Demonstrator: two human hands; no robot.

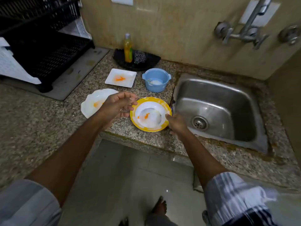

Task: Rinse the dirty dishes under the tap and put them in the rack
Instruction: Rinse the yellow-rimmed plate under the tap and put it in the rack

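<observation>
Right hand (176, 123) grips yellow-rimmed plate (150, 114) | left hand (117, 106) loose | granite counter (40, 128), steel sink (219, 108)

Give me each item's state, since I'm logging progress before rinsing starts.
yellow-rimmed plate: dirty, right hand grips its rim
left hand: open, beside it
square plate: dirty
white plate: dirty
blue pot: upright, residue inside
tap: no water running
sink: empty

Right hand (176, 123) grips yellow-rimmed plate (150, 114) beside sink (228, 101).

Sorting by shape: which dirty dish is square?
The white square plate beside the blue pot; the yellow-rimmed plate is round, the other white plate wavy-edged.
</observation>
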